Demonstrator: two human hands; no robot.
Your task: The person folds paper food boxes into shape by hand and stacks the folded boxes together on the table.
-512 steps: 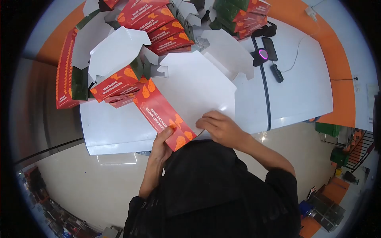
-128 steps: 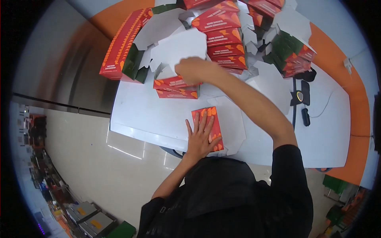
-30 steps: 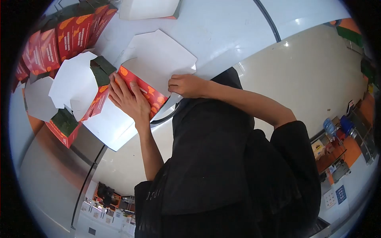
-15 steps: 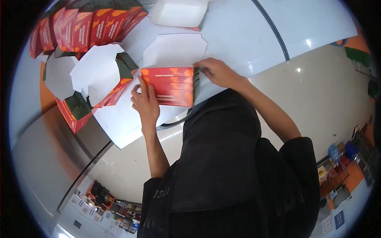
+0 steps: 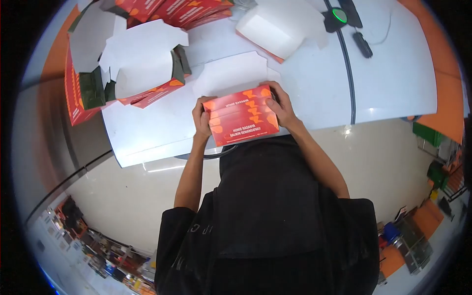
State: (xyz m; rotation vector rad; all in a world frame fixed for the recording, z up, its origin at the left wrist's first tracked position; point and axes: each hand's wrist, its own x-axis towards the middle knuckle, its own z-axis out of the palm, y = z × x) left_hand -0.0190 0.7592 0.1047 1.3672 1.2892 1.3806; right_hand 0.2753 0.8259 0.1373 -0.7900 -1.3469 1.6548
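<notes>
A red and orange cardboard food box (image 5: 241, 118) with printed white lettering is between my hands at the table's front edge. Its white-lined lid flap (image 5: 236, 73) stands up behind it, away from me. My left hand (image 5: 200, 118) grips the box's left side, fingers curled round the edge. At the right end, my right hand (image 5: 281, 105) is closed on the upper corner, thumb on the front panel. What lies inside the box is hidden from this angle.
Open boxes with white insides (image 5: 145, 64) stand at the table's left. Behind them lean several red boxes (image 5: 191, 11). Another white-lined box (image 5: 273, 27) sits farther back. A dark cable strip (image 5: 348, 73) crosses the table, with a small black device (image 5: 363, 45) beside it.
My hands have moved to grip the box at both ends, and its printed front is tilted more toward me. The view has shifted, showing more of the table's right side.
</notes>
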